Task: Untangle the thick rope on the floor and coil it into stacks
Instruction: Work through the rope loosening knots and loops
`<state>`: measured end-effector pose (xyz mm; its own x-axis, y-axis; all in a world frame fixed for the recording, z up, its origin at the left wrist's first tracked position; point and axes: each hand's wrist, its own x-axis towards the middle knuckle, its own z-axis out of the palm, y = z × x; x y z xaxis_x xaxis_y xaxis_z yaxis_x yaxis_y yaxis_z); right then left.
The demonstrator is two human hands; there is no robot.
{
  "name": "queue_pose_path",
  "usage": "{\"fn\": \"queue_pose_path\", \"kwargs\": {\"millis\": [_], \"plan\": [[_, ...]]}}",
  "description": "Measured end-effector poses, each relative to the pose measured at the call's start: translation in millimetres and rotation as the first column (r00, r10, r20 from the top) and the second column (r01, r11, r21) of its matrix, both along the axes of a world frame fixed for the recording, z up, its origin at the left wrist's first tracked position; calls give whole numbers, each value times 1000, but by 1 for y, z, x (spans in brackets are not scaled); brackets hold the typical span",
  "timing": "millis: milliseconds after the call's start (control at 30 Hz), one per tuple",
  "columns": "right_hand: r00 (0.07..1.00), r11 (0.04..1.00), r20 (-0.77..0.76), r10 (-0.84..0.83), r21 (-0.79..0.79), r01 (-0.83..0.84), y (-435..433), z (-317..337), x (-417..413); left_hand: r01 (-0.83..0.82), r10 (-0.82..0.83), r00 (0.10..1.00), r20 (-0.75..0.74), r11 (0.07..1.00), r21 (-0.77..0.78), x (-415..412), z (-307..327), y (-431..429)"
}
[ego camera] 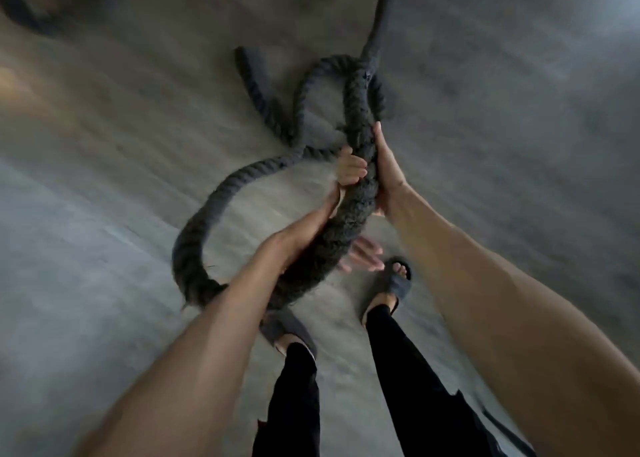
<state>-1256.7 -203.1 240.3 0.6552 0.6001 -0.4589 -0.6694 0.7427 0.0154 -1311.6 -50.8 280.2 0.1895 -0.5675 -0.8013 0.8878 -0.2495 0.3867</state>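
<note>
Just thick, fuzzy, twisted grey rope (356, 107)

Bare, dim indoor space, kind unclear, smooth grey concrete floor (485, 145) on every side, heavy dark twisted rope (356, 193) looped across it, wearer in slippers (398, 288)

Dim, greyish light, brightest toward two o'clock; motion blur smears the floor (104, 186) into streaks, wide-angle stretch at the edges.
</note>
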Motion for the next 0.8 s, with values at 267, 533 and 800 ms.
{"fn": "queue_pose_path", "kwargs": {"millis": [267,533,800], "plan": [[972,854,-225,-65,-516,-62,-14,-10,-37,66,-40,986,-164,986,155,-33,5,24],[759,468,-235,607,-666,-580,41,-57,-175,-621,602,752,269,511,595,13,-12,-22],[858,823,-416,300,-342,-453,99,-25,-189,-756,685,590,428,282,590,27,-9,-25]]}}
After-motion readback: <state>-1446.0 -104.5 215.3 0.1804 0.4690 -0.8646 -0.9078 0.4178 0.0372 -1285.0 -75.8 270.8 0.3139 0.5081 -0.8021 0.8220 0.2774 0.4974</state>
